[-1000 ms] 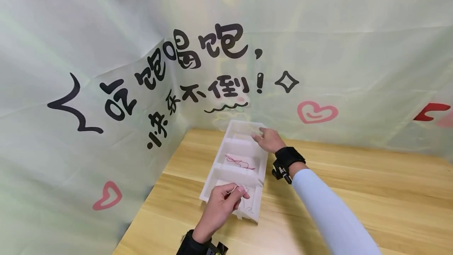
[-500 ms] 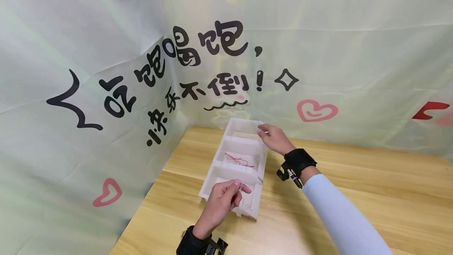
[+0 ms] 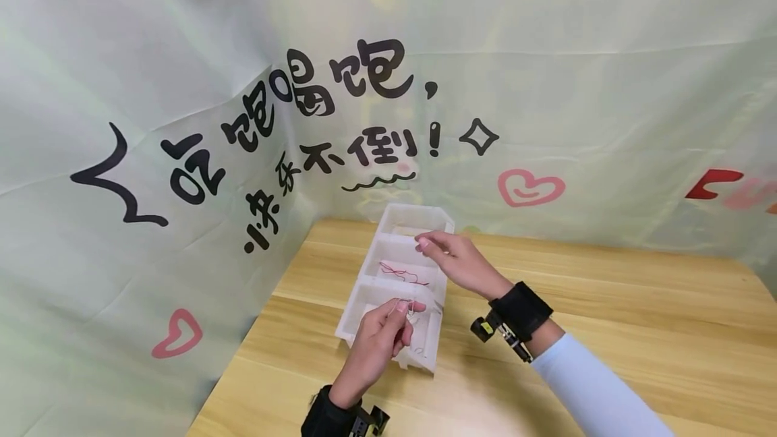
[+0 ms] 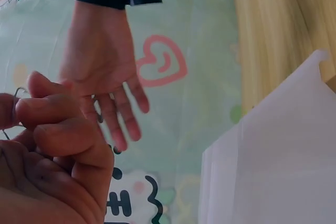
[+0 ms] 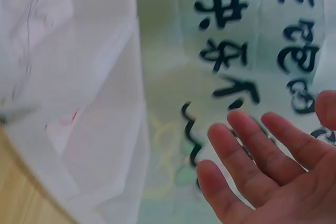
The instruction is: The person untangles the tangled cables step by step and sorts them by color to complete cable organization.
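Observation:
My left hand (image 3: 379, 339) is over the near compartment of a white three-part tray (image 3: 393, 249). Its thumb and index finger pinch a thin pale thread (image 3: 411, 309), which shows as a dark loop (image 4: 16, 98) by the fingertips in the left wrist view. My right hand (image 3: 464, 261) hovers above the right side of the middle compartment, fingers relaxed and holding nothing. A red thread (image 3: 403, 274) lies in the middle compartment, and a pale yellowish thread (image 3: 408, 230) in the far one. Fine thread (image 3: 420, 351) shows at the bottom of the near compartment.
The tray stands on a wooden table (image 3: 583, 302), close to a corner of hanging printed cloth (image 3: 607, 106). Each wrist wears a black strap (image 3: 522, 312) with a small camera. The cloth bounds the table on the left and at the back.
My right hand has left the far compartment, where the yellowish thread now lies, and come back toward me. My left hand has stayed nearly in place, still pinching its thread.

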`<state>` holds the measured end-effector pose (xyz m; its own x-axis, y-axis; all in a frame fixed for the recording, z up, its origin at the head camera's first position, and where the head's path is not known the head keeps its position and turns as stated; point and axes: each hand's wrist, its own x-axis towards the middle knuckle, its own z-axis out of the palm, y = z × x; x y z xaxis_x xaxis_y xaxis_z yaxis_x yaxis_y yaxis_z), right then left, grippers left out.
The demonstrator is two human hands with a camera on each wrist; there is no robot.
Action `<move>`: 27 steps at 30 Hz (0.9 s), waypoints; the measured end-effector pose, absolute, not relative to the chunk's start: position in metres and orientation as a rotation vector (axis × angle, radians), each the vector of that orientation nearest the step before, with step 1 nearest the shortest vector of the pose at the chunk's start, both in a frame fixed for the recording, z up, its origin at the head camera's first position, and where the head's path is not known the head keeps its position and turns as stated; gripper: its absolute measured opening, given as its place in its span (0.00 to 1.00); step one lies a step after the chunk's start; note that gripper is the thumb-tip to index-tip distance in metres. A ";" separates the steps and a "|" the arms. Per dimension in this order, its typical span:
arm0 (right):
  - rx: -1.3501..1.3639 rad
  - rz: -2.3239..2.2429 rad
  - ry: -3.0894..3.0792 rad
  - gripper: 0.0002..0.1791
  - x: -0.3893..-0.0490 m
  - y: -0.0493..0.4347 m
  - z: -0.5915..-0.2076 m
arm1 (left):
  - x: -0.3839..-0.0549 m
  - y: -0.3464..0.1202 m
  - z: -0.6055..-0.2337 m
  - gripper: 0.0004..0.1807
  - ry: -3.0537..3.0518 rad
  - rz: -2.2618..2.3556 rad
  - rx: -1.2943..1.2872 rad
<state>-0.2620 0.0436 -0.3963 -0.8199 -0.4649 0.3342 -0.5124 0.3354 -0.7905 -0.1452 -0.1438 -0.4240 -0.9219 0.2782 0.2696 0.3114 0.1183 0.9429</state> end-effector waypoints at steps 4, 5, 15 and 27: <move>1.040 1.560 -2.534 0.20 -0.244 0.036 -0.390 | -0.146 -0.143 -0.429 0.14 -2.327 -1.959 -0.604; 1.071 1.562 -2.531 0.20 -0.240 0.035 -0.388 | -0.146 -0.142 -0.430 0.14 -2.323 -1.954 -0.606; 1.240 1.558 -2.536 0.15 -0.215 0.036 -0.384 | -0.139 -0.136 -0.413 0.10 -2.364 -1.865 -0.615; 1.387 1.300 -2.597 0.15 -0.185 0.044 -0.394 | -0.148 -0.135 -0.424 0.05 -2.453 -1.564 -0.665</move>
<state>-0.1852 0.0444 -0.3943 -0.6260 -0.7258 0.2853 -0.6634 0.3034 -0.6840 -0.1478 -0.1352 -0.4238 -0.8890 0.2820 0.3607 0.4461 0.3557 0.8213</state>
